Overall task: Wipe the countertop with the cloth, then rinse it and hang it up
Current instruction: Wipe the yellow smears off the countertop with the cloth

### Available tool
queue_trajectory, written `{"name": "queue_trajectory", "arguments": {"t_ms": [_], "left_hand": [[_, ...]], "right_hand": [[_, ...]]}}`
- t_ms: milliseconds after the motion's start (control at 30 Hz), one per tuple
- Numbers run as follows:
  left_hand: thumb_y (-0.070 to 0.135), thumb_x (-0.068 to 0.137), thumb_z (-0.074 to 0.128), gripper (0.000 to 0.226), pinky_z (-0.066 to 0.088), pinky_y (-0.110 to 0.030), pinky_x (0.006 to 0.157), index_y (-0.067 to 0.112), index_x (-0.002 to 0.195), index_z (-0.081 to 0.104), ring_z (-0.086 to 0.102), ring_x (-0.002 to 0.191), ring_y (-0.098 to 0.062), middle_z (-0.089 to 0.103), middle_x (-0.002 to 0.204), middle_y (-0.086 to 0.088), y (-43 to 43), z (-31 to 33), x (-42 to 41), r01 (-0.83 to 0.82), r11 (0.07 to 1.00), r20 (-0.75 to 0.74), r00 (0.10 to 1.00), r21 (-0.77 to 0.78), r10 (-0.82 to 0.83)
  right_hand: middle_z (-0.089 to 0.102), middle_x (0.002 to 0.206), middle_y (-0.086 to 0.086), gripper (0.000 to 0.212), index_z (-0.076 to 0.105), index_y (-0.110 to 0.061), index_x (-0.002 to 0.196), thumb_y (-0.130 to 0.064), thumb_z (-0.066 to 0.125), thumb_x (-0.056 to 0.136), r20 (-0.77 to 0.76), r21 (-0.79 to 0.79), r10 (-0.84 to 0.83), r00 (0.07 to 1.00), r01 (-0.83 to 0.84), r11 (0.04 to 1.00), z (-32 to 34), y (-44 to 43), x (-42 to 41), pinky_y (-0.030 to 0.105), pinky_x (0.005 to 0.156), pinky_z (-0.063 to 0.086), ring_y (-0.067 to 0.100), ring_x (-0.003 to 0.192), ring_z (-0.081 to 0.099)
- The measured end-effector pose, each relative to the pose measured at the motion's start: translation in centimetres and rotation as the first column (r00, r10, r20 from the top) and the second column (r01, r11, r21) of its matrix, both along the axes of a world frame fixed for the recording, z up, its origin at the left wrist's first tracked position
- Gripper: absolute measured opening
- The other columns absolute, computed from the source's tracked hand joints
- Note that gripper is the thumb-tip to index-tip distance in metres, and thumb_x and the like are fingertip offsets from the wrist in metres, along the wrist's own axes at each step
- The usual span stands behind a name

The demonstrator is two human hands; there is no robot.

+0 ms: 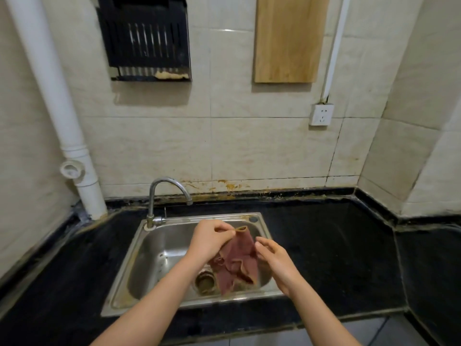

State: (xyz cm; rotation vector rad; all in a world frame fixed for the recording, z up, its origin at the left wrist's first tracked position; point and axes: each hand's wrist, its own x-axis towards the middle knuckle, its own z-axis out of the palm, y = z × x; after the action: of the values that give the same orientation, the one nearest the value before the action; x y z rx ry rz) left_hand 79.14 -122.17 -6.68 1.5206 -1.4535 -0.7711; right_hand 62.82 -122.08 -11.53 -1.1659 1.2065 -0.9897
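Observation:
A dark red cloth [238, 260] with a tan hem hangs crumpled over the steel sink [139, 248]. My left hand [209, 239] pinches its top corner loop between thumb and fingers. My right hand [273, 255] touches the cloth's right edge with its fingertips, fingers slightly spread. The cloth's lower part dangles above the drain [205, 280]. The black countertop [331, 258] surrounds the sink on both sides. No water runs from the curved faucet [159, 193].
A black wire rack [144, 38] hangs on the tiled wall at upper left, a wooden board [287, 38] at upper middle. A white drain pipe [59, 108] runs down the left. A wall socket [321, 114] sits at right.

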Motion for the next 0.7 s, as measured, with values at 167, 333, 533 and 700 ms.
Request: {"name": "queue_trajectory", "arguments": {"t_ms": [167,333,533,700], "left_hand": [[0.010,0.079,0.067,0.009,0.045,-0.020,0.067,0.012,0.074,0.074,0.058,0.066,-0.005,0.065,0.067,0.004,-0.6,1.1,0.5,-0.018,1.000,0.188,0.982,-0.018,0.021],[0.007,0.080,0.067,0.016,0.048,-0.026,0.073,0.016,0.067,0.071,0.060,0.073,-0.009,0.064,0.068,0.008,-0.7,2.0,0.6,-0.081,0.997,0.050,0.995,0.017,0.081],[0.004,0.081,0.065,0.020,0.049,-0.019,0.063,0.016,0.066,0.067,0.060,0.072,-0.011,0.067,0.073,-0.001,0.0,1.5,0.8,-0.140,0.985,-0.226,0.961,0.101,0.160],[-0.004,0.080,0.064,0.011,0.043,-0.011,0.044,0.005,0.075,0.067,0.054,0.058,-0.013,0.061,0.067,-0.008,0.7,0.4,0.3,-0.191,0.967,-0.382,0.892,0.170,0.243]], "right_hand": [[0.060,0.102,-0.001,0.027,0.057,-0.015,0.115,-0.023,0.059,0.088,-0.271,-0.242,-0.136,0.953,0.070,0.968,0.8,0.4,1.8,0.027,0.087,0.047,0.014,0.099,0.058],[0.056,0.089,-0.009,0.017,0.048,-0.033,0.079,-0.031,0.064,0.083,-0.499,-0.421,-0.124,0.858,-0.115,0.900,1.1,2.0,5.1,0.018,0.076,0.041,0.008,0.087,0.054],[0.053,0.100,-0.010,0.035,0.054,-0.023,0.111,-0.041,0.062,0.082,-0.562,-0.545,-0.285,0.777,-0.088,0.834,0.7,2.5,6.7,0.013,0.071,0.033,0.007,0.095,0.051],[0.064,0.098,-0.001,0.022,0.061,-0.017,0.108,-0.027,0.055,0.089,-0.581,-0.618,-0.317,0.750,-0.152,0.772,-0.1,2.0,7.0,0.026,0.077,0.043,0.015,0.094,0.058]]}}
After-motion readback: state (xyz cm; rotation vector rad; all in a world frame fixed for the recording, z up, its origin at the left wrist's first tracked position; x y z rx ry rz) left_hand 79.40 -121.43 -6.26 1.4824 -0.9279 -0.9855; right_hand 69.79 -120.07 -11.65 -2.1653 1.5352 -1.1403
